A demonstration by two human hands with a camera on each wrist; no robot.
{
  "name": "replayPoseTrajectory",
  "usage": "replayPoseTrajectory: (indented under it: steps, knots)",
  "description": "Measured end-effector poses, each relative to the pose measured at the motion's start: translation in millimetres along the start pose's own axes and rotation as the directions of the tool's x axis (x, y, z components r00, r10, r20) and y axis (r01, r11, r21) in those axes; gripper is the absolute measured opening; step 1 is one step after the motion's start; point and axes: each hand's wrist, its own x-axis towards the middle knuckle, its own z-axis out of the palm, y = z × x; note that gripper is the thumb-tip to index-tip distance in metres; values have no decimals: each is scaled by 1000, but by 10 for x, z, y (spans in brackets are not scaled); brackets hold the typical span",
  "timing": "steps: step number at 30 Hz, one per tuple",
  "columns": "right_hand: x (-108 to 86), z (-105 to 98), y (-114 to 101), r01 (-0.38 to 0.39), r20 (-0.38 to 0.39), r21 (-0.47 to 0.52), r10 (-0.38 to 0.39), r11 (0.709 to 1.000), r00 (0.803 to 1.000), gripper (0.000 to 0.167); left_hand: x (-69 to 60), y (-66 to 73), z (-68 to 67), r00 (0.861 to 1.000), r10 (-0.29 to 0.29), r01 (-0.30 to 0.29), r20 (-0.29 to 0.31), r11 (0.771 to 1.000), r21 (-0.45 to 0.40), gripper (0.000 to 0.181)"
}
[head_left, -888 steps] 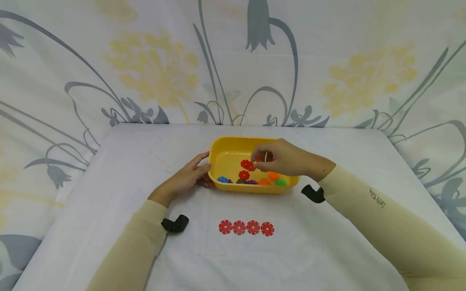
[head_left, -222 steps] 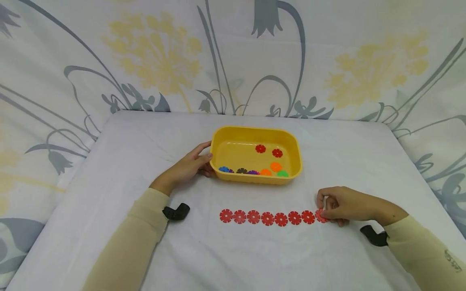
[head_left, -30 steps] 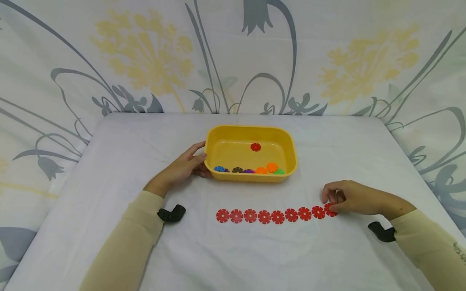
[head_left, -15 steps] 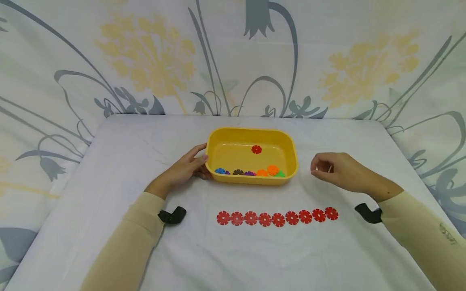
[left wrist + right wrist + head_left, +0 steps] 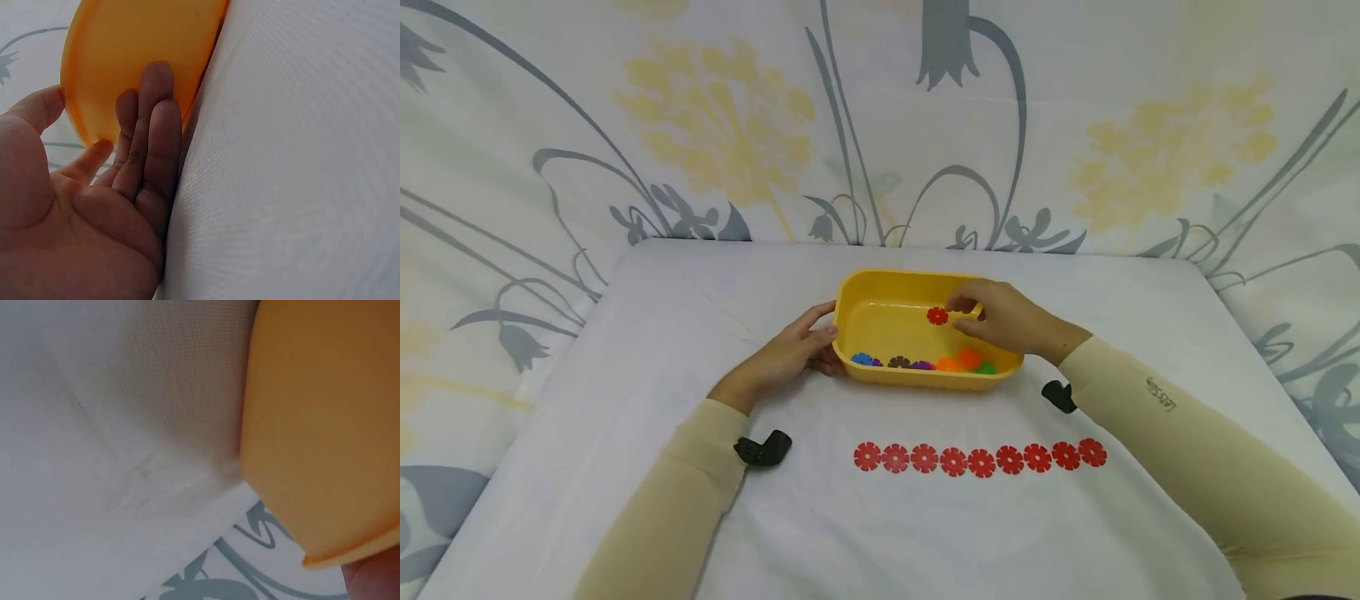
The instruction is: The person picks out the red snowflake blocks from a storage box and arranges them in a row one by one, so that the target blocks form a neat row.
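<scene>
In the head view my left hand rests against the left end of the yellow plastic tray. The left wrist view shows its fingers fairly straight, touching the tray's wall and rim. My right hand reaches over the tray's right side, thumb and forefinger apart beside a red snowflake disc; nothing shows between them. Along the tray's near side lie other snowflake discs: blue, brown, purple, orange and green. The right wrist view has the tray's outer wall.
In front of the tray, several red snowflake discs form a side-by-side row on the white cloth. Behind stands a flower-printed fabric backdrop. A dark wrist device is on each sleeve.
The row of red discs has grown rightward since the oldest frame, and the tray holds fewer red ones. Within the last second my right hand left the row's right end and moved into the tray.
</scene>
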Motion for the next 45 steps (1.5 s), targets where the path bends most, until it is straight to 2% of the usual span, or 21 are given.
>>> replayPoseTrajectory:
  steps: [6,15,22,28,39,45]
  knots:
    - [167,89,51,-22,76,-3,23,1000,997,35,3,-5,15,1000,-12,12,-1,1000,25,58]
    - [330,164,51,-51,147,-78,62,996,987,42,-4,-5,2,1000,-23,23,-16,999,37,58]
    - [331,190,55,-58,145,-87,70,995,987,45,-2,3,1,999,-29,30,-20,999,40,57]
    - [331,227,74,-49,136,-102,63,994,989,35,2,-4,-4,1000,-15,15,-10,999,45,58]
    - [314,190,59,-147,228,-10,146,989,963,30,-8,8,11,1000,-7,7,-4,999,36,58]
    - [303,184,43,-129,219,15,123,992,968,23,-7,10,12,1000,-8,8,-3,999,32,58]
